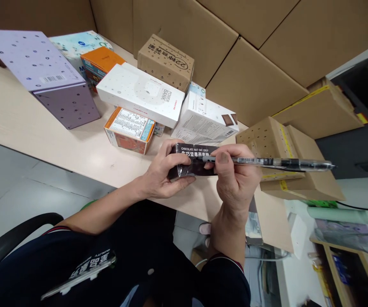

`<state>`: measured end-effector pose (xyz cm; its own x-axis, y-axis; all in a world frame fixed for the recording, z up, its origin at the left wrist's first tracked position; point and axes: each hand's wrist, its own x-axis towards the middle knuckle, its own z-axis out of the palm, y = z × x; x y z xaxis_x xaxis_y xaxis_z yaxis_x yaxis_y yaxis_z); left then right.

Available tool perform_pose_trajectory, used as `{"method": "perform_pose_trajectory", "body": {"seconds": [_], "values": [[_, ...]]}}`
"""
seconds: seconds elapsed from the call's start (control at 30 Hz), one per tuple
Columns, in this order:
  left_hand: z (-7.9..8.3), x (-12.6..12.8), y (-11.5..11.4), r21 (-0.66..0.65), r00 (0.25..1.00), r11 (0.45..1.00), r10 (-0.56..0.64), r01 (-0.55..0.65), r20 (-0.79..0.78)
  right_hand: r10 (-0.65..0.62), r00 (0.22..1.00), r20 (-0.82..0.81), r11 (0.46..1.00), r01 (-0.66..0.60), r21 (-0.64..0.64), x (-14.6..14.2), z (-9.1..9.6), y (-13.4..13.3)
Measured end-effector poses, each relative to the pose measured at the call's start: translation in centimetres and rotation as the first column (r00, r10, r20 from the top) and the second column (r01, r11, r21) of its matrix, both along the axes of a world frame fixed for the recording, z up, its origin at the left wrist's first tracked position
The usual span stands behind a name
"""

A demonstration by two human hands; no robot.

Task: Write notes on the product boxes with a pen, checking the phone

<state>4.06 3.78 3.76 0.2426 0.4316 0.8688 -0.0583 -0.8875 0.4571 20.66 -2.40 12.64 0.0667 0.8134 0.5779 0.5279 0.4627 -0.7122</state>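
My left hand (163, 172) is wrapped round the left end of a dark chocolate nut oat crisp box (194, 158), holding it above the near edge of the pale wooden table (27, 123). My right hand (235, 175) is closed on a clear black pen (283, 163) that points right, its fingers also against the box's right end. Both hands hover just in front of my body.
On the table stand a purple dotted box (43, 74), a white power bank box (141, 96), an orange box (129, 130), a white box (205, 117), brown cartons (166, 62) and a perforated brown carton (273, 140). Large cardboard boxes line the back. A chair arm (14, 238) sits lower left.
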Motion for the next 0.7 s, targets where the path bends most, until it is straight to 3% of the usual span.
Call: {"method": "perform_pose_trajectory", "body": {"seconds": [0.47,0.57,0.7], "values": [[-0.13,0.0,0.05,-0.001,1.0,1.0,0.0,0.0,0.003,0.018,0.999,0.036,1.0,-0.019,0.024,0.08,-0.04,0.06],[-0.19,0.1,0.07,-0.001,1.0,1.0,-0.001,0.001,0.012,0.008,0.998,-0.058,0.998,-0.004,0.069,-0.31,-0.07,0.31],[-0.15,0.29,0.05,-0.013,0.999,1.0,0.008,-0.007,0.046,-0.037,0.913,-0.407,0.957,0.149,0.248,0.22,-0.01,0.88]]}}
